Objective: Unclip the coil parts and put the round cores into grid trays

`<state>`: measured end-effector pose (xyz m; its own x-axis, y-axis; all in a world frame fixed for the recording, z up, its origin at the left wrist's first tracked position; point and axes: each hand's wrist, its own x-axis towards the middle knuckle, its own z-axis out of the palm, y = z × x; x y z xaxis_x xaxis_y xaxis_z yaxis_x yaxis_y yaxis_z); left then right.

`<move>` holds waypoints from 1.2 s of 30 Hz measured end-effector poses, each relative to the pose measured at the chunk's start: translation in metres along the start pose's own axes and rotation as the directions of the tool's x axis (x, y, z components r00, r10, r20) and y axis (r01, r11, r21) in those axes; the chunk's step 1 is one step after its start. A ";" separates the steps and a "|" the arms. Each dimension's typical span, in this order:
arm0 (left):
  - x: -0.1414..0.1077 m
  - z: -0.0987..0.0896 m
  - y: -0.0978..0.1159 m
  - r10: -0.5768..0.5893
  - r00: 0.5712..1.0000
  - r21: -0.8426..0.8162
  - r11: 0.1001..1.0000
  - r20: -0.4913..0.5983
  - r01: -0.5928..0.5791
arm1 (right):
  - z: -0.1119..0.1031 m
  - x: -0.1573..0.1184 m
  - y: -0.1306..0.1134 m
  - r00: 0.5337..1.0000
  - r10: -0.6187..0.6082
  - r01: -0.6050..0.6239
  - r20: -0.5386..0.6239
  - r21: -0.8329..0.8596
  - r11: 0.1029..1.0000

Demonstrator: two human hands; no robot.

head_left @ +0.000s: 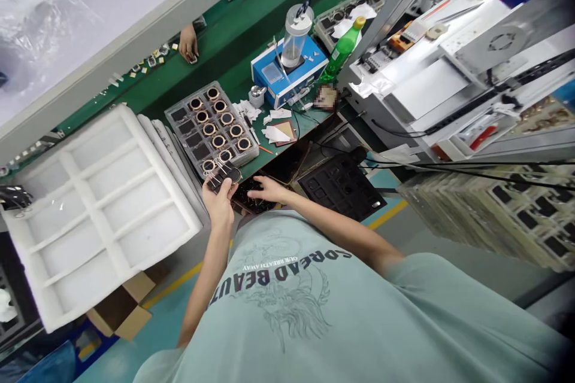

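My left hand (219, 200) is closed near the front edge of the bench, by the corner of the clear tray (204, 125). It grips a dark round watch part with black binder clips (221, 172) on it; their silver wire handles stick up. The tray holds round dark parts with gold-coloured rims in rows, and flat dark squares along its left side. My right hand (268, 190) is over a box of small black pieces (254, 200), probably binder clips, just below the bench edge. Its fingers are apart, with nothing visible between them.
Behind the tray stand a blue machine (290, 72) with a clear cylinder and a green bottle (344, 51). White foam trays (96, 209) lean at left, above a cardboard box (121, 308). A white machine (417, 90) is at right. Another person's hand (188, 43) shows across the bench.
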<state>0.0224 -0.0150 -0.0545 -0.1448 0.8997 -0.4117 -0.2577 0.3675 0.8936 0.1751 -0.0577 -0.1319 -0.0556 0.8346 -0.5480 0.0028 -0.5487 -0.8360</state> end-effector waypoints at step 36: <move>-0.029 -0.031 -0.028 -0.355 0.864 0.450 0.876 0.356 0.174 | -0.015 -0.028 -0.037 0.977 -0.200 0.191 0.076 0.117 0.975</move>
<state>0.0045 -0.0592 -0.0733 0.3065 0.7312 -0.6095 0.1791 0.5845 0.7914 0.1911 -0.0596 -0.0858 -0.1308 0.9215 -0.3656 -0.1247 -0.3812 -0.9161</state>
